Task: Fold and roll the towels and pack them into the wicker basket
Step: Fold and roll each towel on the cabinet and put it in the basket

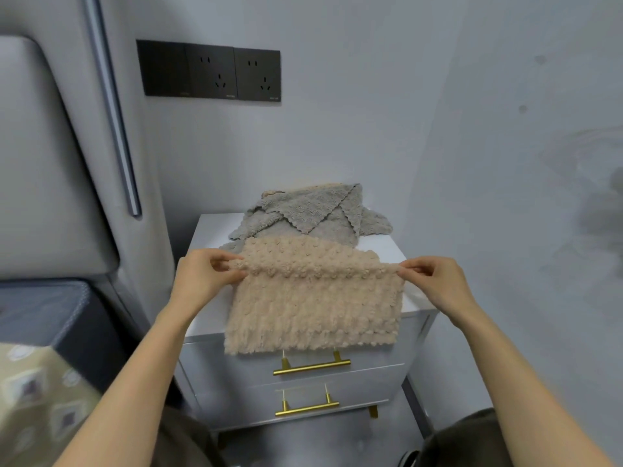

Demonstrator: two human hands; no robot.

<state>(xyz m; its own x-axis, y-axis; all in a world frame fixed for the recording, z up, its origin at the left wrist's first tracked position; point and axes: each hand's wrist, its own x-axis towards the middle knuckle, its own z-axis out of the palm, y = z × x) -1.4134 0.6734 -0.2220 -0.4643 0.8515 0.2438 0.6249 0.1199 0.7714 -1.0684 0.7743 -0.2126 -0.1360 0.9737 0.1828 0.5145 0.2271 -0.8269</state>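
Head view, left hand [202,276] and right hand [436,281] pinching beige towel [313,305], grey towels [303,214] behind

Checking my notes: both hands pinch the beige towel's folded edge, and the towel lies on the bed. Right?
Not quite. The head view shows the left hand and right hand pinching the beige towel, but it lies on the white nightstand instead.
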